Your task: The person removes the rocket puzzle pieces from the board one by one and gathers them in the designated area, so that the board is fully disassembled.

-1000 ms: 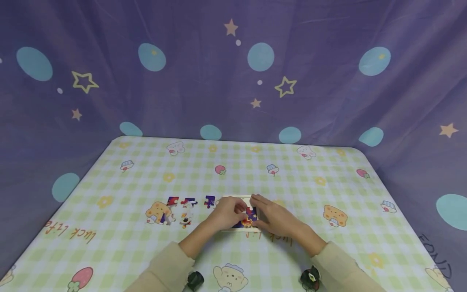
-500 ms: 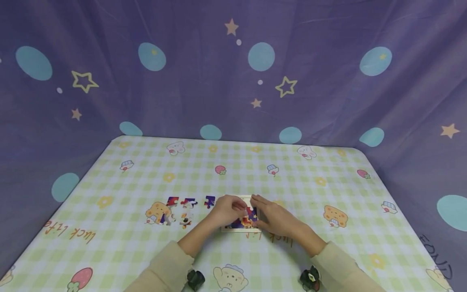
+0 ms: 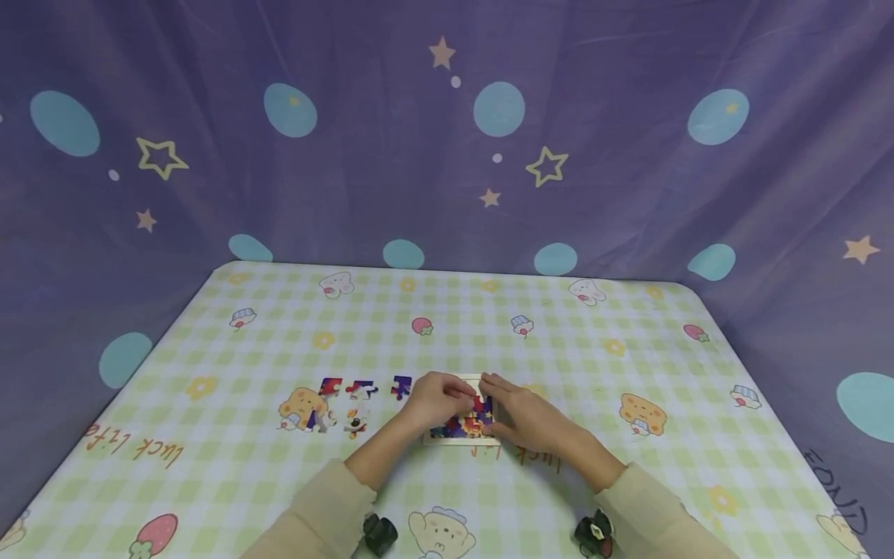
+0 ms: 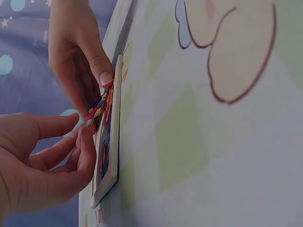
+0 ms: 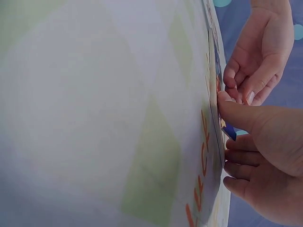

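Observation:
A small jigsaw puzzle tray [image 3: 461, 442] with a pale rim lies on the table, partly filled with red, blue and orange pieces. Over its left half my left hand [image 3: 434, 404] pinches a puzzle piece [image 4: 96, 112] between thumb and forefinger; the piece tilts up from the picture. My right hand [image 3: 527, 415] rests along the tray's right side, fingers fairly straight. Its thumb [image 5: 229, 106] touches the near part of the puzzle. In the right wrist view a dark blue corner [image 5: 229, 132] juts up between that thumb and the fingers. My left hand hides the tray's upper left.
Left of the tray lie several loose pieces: a red one [image 3: 330, 387], a dark blue one [image 3: 401, 387], and a white one with a face [image 3: 355, 421] among them. A checked cloth [image 3: 447, 341] with printed cartoons covers the table. A purple curtain [image 3: 391, 171] hangs behind.
My left hand has shifted slightly right and away over the tray, uncovering more of the picture at its lower left. The right hand and the loose pieces have stayed put.

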The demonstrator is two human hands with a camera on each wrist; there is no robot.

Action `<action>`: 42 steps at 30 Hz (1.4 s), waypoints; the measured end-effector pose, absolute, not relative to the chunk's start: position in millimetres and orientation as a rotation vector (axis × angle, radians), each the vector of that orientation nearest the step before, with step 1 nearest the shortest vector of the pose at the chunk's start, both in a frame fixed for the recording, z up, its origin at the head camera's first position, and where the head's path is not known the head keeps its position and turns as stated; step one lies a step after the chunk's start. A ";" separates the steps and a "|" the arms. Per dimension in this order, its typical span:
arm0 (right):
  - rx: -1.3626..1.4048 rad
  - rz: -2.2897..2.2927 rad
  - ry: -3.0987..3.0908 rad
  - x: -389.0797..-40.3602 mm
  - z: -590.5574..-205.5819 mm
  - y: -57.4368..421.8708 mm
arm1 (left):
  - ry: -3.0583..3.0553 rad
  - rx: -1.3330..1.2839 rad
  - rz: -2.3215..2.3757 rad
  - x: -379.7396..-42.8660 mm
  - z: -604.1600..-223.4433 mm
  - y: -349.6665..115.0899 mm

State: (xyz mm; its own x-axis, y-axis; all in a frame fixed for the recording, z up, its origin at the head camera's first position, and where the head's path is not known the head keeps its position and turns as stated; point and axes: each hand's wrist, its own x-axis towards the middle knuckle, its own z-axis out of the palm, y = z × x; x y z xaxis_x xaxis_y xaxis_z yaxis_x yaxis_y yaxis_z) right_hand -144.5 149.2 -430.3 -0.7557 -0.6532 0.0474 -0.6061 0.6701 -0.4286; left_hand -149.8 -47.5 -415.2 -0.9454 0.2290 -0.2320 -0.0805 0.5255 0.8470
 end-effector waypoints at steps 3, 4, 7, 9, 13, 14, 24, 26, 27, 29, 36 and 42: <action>-1.036 -0.656 2.763 -144.1 -429.8 149.0 | 2.473 0.129 1.387 -149.8 -416.8 -46.1; -1.037 -0.654 2.764 -143.9 -429.5 149.0 | 2.479 0.136 1.393 -149.8 -417.3 -45.6; -1.028 -0.657 2.761 -143.7 -428.4 148.6 | 2.505 0.167 1.408 -149.6 -418.5 -44.6; -1.031 -0.654 2.762 -143.8 -428.2 148.5 | 2.521 0.175 1.413 -149.4 -419.2 -43.7; -1.032 -0.658 2.761 -144.1 -427.9 148.4 | 2.539 0.164 1.426 -149.0 -420.0 -41.8; -1.030 -0.659 2.759 -144.2 -428.1 148.4 | 2.538 0.151 1.429 -149.1 -420.1 -41.3; -1.029 -0.657 2.759 -144.5 -428.5 148.3 | 2.534 0.137 1.443 -150.4 -422.5 -48.4; -1.019 -0.657 2.757 -144.3 -428.0 148.2 | 2.532 0.127 1.441 -149.8 -422.8 -52.2; -1.014 -0.654 2.757 -144.1 -427.6 148.1 | 2.529 0.119 1.444 -149.6 -422.7 -54.1; -0.992 -0.649 2.755 -144.1 -426.6 147.9 | 2.531 0.109 1.440 -148.7 -422.2 -57.8; -0.967 -0.643 2.752 -143.5 -426.9 147.4 | 2.543 0.046 1.406 -142.5 -421.0 -70.6; -0.968 -0.637 2.749 -143.3 -428.3 147.0 | 2.564 -0.020 1.393 -135.9 -419.1 -87.3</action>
State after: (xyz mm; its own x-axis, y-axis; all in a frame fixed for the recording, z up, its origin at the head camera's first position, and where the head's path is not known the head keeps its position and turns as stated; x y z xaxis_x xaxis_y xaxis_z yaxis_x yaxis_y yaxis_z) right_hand -143.3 147.0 -428.3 -0.7782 -0.6279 -0.0074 -0.5608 0.7002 -0.4418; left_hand -135.9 -87.3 -419.1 -0.9749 0.0941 -0.2019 -0.1181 0.5499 0.8268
